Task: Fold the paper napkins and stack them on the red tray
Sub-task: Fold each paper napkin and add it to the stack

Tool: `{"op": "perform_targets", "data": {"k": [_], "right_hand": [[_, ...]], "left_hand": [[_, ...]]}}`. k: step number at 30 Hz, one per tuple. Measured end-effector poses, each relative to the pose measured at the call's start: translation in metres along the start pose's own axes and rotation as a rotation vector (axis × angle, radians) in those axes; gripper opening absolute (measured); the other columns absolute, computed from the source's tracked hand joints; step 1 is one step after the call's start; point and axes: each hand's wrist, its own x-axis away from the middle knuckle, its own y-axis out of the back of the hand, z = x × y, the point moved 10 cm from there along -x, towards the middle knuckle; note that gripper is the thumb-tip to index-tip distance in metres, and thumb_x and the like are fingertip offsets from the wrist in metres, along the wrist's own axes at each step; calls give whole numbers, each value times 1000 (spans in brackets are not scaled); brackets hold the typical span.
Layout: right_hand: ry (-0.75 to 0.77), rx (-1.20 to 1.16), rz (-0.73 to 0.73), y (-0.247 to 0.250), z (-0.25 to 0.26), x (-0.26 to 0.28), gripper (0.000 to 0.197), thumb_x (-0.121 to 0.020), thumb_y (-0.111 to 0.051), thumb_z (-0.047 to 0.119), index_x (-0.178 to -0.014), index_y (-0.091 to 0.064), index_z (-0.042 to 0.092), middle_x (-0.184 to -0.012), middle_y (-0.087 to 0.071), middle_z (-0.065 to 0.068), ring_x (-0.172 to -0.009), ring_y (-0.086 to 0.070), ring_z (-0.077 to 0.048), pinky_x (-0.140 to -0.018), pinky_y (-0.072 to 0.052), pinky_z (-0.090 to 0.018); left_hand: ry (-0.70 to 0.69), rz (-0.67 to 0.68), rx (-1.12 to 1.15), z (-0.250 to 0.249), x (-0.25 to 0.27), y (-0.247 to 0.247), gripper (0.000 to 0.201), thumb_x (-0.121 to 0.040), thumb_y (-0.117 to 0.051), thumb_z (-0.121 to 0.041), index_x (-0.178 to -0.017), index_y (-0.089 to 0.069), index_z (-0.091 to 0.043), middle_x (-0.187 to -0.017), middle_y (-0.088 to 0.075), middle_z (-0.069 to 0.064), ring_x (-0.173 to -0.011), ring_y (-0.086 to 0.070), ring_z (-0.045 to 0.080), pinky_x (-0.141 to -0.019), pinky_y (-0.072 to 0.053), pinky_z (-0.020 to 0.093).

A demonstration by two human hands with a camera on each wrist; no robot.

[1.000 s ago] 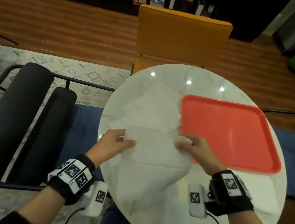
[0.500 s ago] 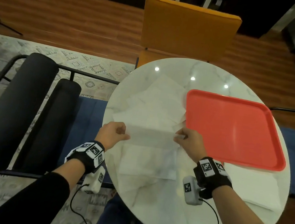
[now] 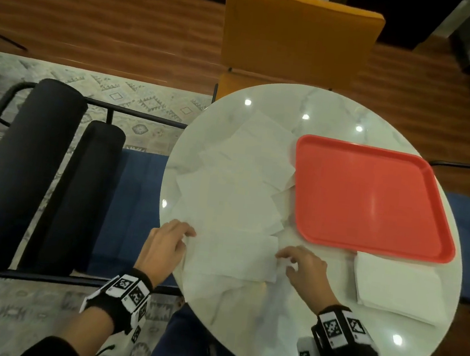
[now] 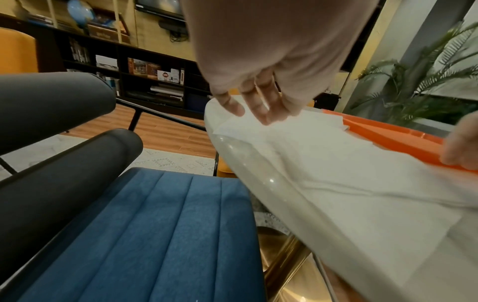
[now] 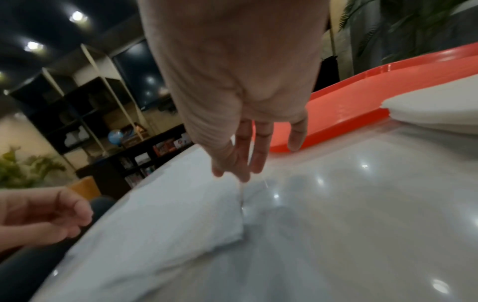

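The folded napkin (image 3: 232,253) is lying flat on the near part of the round white desk (image 3: 282,344), between the two hands. The left hand (image 3: 163,245) is resting at the napkin's left edge, its fingers (image 4: 261,110) extended and touching the paper without gripping it. The right hand (image 3: 304,269) is sitting at the napkin's right edge, fingers (image 5: 243,161) held loosely straight, tips touching the fold. To the right, a stack of napkins (image 3: 396,290) is lying on the desk just in front of the red tray (image 3: 372,199). Beyond the folded napkin, loose unfolded napkins (image 3: 242,178) are overlapping one another beside the tray's left rim. An orange chair (image 3: 297,35) is standing at the far side of the desk.
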Motion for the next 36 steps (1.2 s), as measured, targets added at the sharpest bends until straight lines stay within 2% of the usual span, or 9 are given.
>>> {"op": "perform_targets", "data": {"k": [4, 6, 9, 14, 19, 27, 29, 31, 36], "right_hand": [[118, -85, -211, 11, 39, -21, 39, -86, -53, 2, -122, -58, 16, -126, -58, -6, -118, -54, -24, -101, -40, -45], [201, -18, -129, -10, 73, -26, 44, -96, -45, 16, -140, -41, 12, -147, -40, -9, -137, -35, -24, -112, -28, -45], [273, 94, 118, -63, 108, -22, 60, -99, -15, 46, -152, -3, 19, -159, 4, 2, -145, 10, -12, -118, 3, -41], [279, 175, 232, -103, 97, -18, 67, -88, 5, 57, -145, 19, 25, -153, 22, 12, -139, 22, -4, -118, 10, -43], [251, 288, 187, -88, 55, -18, 58, -90, 6, 52, -143, 21, 33, -151, 25, 17, -140, 23, -2, -117, 11, -46], [113, 252, 128, -61, 4, -13, 57, -100, -15, 45, -147, 16, 34, -154, 20, 18, -142, 16, 0, -114, 12, -45], [121, 243, 133, -61, 4, -13, 57, -101, -15, 45, -148, 15, 33, -155, 19, 17, -143, 15, -1, -114, 12, -45], [121, 246, 132, -61, 5, -13, 57, -101, -15, 45, -148, 15, 32, -156, 19, 16, -143, 15, -1, -114, 11, -45], [125, 249, 166, -58, 10, -10, 58, -102, -18, 38, -149, 14, 27, -157, 17, 11, -145, 12, -6, -114, 10, -48]], "left_hand": [[-67, -12, -13, -28, -6, -14, 39, -93, -41, -25, -129, -51, -17, -129, -56, 4, -113, -56, 25, -99, -44, 39], [-86, 154, -150, -41, -6, -45, 68, -89, -17, -48, -147, -27, -14, -153, -29, 2, -140, -31, 19, -113, -24, 40], [-89, 306, -369, -36, -3, -84, 79, -80, 4, -55, -148, 13, -16, -153, 19, -3, -143, 12, 12, -115, 4, 50], [-119, 298, -437, -21, 0, -99, 82, -81, -38, -49, -149, -18, -9, -160, 2, 4, -141, -23, 22, -111, 2, 50], [-65, 356, -415, -16, -1, -103, 84, -89, -11, -70, -151, -9, -13, -159, -7, 3, -145, 2, 12, -111, 6, 48], [-83, 308, -398, -15, -2, -103, 85, -83, -2, -75, -148, 17, -23, -157, 20, -7, -143, 8, 11, -111, 16, 47], [-94, 255, -414, -20, -5, -94, 83, -87, -13, -71, -151, -4, -19, -160, -5, -1, -142, -9, 13, -111, -13, 56], [-84, 179, -454, -28, -8, -76, 69, -87, -30, -59, -140, -40, -17, -146, -43, 6, -126, -42, 17, -89, -43, 51], [42, 61, -431, -40, -23, -42, 44, -88, -54, -36, -130, -50, -21, -114, -58, 2, -101, -54, 23, -80, -25, 36]]}}
